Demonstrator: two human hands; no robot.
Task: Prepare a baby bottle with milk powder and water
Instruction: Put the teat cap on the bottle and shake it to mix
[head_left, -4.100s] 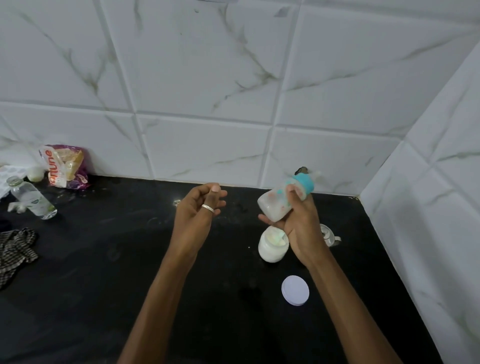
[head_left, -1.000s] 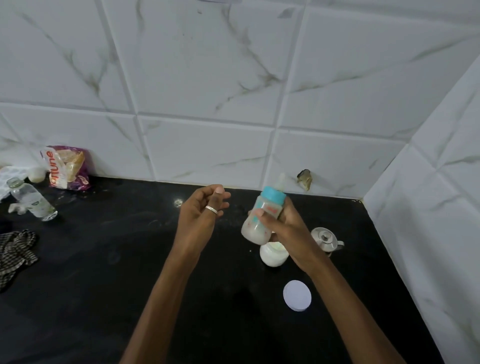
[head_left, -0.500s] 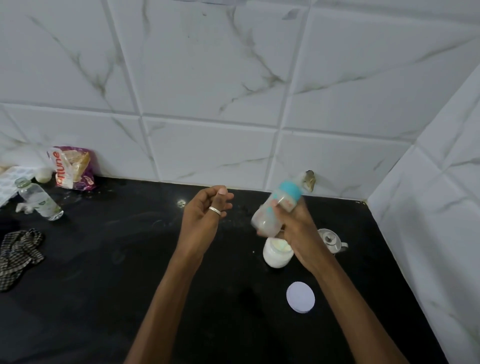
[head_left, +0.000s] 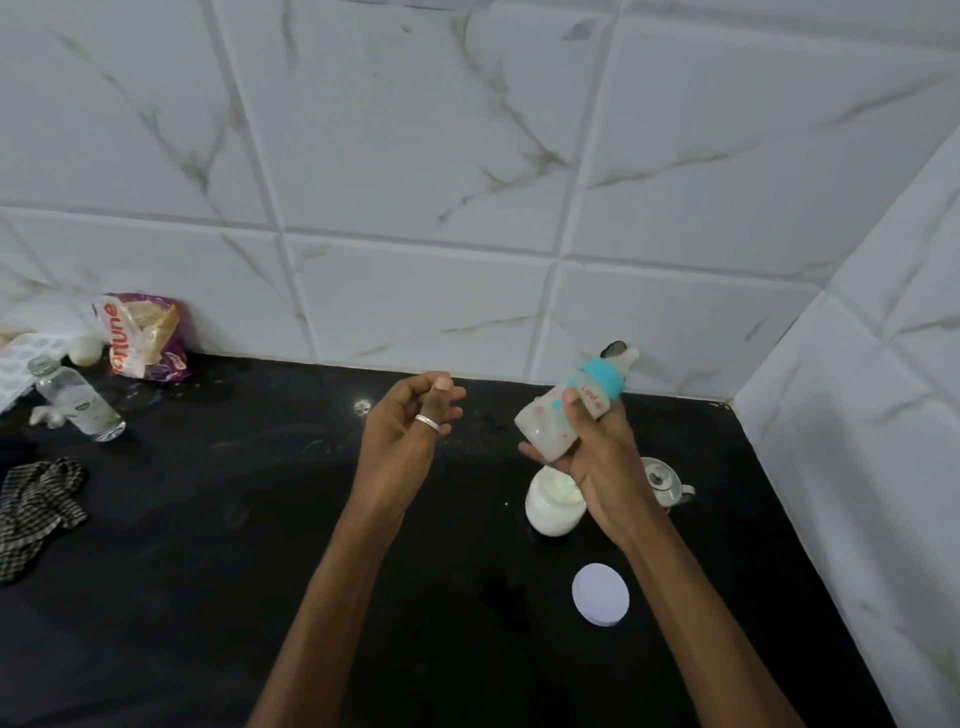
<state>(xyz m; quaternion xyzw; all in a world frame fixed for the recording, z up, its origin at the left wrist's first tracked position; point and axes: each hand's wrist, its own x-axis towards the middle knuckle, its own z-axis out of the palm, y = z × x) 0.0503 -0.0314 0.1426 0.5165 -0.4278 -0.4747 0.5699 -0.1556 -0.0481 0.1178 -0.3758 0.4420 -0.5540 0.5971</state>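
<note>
Your right hand (head_left: 597, 457) has its grip wrapped around the baby bottle (head_left: 563, 410), holding it tilted above the desk (head_left: 260, 571), teal collar and teat pointing up and to the right toward the wall. Your thumb lies across the printed front, and your fingers cover the far side, so the bottle's level is hard to read; its walls look cloudy white. The teat is blurred against the tiles. Your left hand (head_left: 405, 431) hovers just beside it with an empty, loosely curled grip, the thumb tip meeting the fingers, a ring (head_left: 427, 422) on one finger. Below your right hand the open white jar (head_left: 550, 506) stands on the desk, its rim partly hidden by your wrist; its round lid (head_left: 601, 594) lies flat nearer to you. A small steel pot (head_left: 665, 480) is half covered by your right forearm. At far left a clear water bottle (head_left: 78, 400), a snack packet (head_left: 143, 338) and a checked cloth (head_left: 36, 504) sit near the frame's edge, the cloth cut off.
</note>
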